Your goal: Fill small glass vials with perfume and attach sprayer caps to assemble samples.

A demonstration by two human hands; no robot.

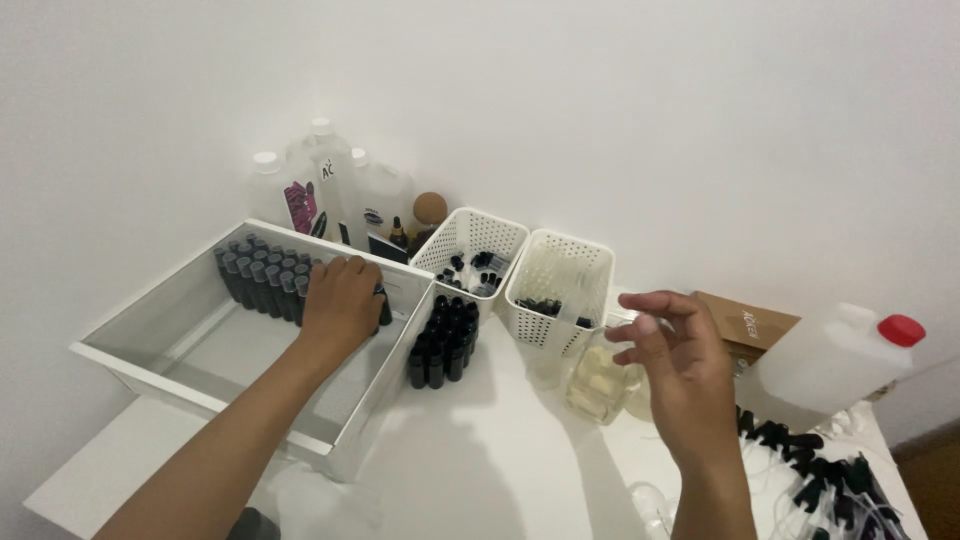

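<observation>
**Small dark bottles: handling**

Inside the white tray point(150, 330), the left hand point(342, 300) rests, fingers curled over small dark bottles point(262, 278); grasp unclear. The bottles are probably light, rigid, smooth: grip the body. Right hand point(678, 365) hovers half-open, empty, beside a glass beaker point(598, 385).

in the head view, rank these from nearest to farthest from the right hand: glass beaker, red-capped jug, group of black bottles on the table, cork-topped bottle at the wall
From the right hand:
1. glass beaker, just to its left
2. red-capped jug, to its right
3. group of black bottles, further left beside the white tray
4. cork-topped bottle, back by the wall
</observation>
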